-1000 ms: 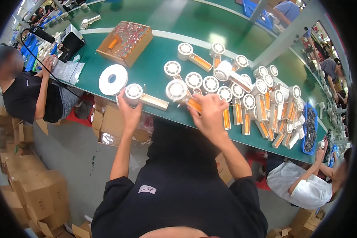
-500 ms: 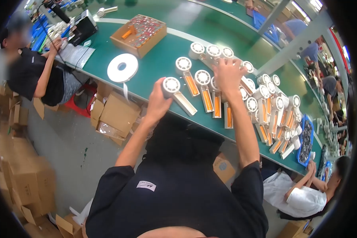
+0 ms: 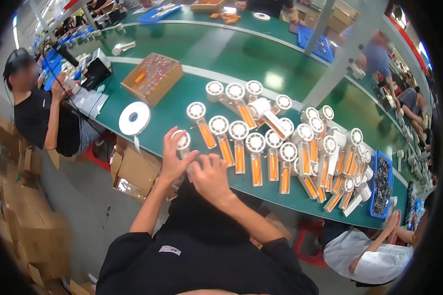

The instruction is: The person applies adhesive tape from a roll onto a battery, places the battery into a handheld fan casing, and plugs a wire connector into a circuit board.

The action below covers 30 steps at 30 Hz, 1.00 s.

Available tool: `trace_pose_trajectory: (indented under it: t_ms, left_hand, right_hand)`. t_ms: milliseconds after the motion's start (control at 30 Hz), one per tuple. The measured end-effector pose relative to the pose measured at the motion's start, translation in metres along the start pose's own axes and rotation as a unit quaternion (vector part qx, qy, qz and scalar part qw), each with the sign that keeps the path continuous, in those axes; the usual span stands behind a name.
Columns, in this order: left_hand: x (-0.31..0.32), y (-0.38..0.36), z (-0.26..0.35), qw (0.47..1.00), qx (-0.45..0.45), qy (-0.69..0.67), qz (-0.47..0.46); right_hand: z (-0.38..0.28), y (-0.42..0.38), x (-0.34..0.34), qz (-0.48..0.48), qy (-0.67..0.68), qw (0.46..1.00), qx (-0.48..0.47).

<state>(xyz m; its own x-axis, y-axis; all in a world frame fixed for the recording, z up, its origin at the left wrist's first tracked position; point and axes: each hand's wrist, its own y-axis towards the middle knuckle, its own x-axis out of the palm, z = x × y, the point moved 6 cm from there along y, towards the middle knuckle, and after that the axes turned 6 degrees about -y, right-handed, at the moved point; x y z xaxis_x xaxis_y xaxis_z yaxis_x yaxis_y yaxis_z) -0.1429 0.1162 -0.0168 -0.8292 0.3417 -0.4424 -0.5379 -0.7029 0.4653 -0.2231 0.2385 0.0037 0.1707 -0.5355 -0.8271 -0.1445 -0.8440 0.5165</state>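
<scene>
A white handheld fan with a round grille is held by my left hand, thumb and fingers curved around its head. Close against it, my right hand has its fingers bent together over the handle area. My fingers cover the handle, and whatever the right fingertips pinch is hidden. To the right lie several more handheld fans, most with orange pieces in their open handles. A single fan lies across others with the closed side of its handle up.
A roll of white tape lies left of my hands. Behind it stands a cardboard box of small parts with an orange piece on top. A blue tray of dark parts sits at right. Co-workers sit on both sides; a metal post rises behind the fans.
My right hand has come back from the rear fans to the fan in my left hand. A fan now lies across others at the back. The view has shifted.
</scene>
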Motion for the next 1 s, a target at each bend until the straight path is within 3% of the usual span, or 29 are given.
trace_pose_trajectory:
  t_ms: [133, 233, 333, 433, 500, 633, 667, 767, 833, 900, 1000]
  left_hand:
    - [0.012, 0.006, 0.001, 0.999, -0.004, 0.014, 0.042]
    - [0.016, 0.006, 0.003, 0.997, -0.009, 0.005, 0.078]
    - [0.016, -0.003, -0.005, 0.987, -0.041, -0.061, 0.140]
    - [0.014, -0.007, -0.010, 0.987, -0.062, -0.053, 0.142]
    - [0.015, -0.008, -0.013, 0.987, -0.026, -0.041, 0.155]
    - [0.005, 0.002, -0.004, 0.990, -0.044, -0.057, 0.122]
    - [0.006, 0.001, -0.023, 0.975, -0.068, -0.162, 0.135]
    - [-0.036, 0.033, -0.010, 0.993, 0.083, 0.000, 0.079]
    - [-0.071, 0.064, -0.031, 0.992, 0.052, -0.012, 0.112]
    - [-0.107, 0.109, -0.043, 0.979, 0.091, 0.147, 0.107]
    - [-0.150, 0.190, -0.107, 0.962, 0.063, 0.256, 0.074]
  right_hand:
    - [0.002, -0.013, 0.002, 0.001, 0.018, 1.000, -0.002]
    - [0.002, -0.015, -0.012, 0.053, 0.032, 0.998, -0.012]
    - [0.006, -0.019, -0.006, 0.018, 0.052, 0.998, -0.011]
    - [0.006, -0.027, 0.015, -0.019, 0.043, 0.999, -0.022]
    - [0.010, -0.028, 0.015, -0.009, 0.046, 0.998, -0.037]
    - [0.015, -0.028, 0.016, 0.026, 0.036, 0.999, -0.031]
    - [0.016, -0.027, 0.017, 0.032, 0.027, 0.999, -0.026]
    - [0.016, -0.018, 0.019, 0.033, 0.008, 0.999, 0.005]
    - [0.012, -0.014, 0.018, 0.033, 0.009, 0.999, 0.028]
    - [0.010, -0.019, 0.023, 0.050, 0.002, 0.998, 0.029]
    - [0.011, -0.021, 0.023, 0.076, -0.009, 0.997, 0.017]
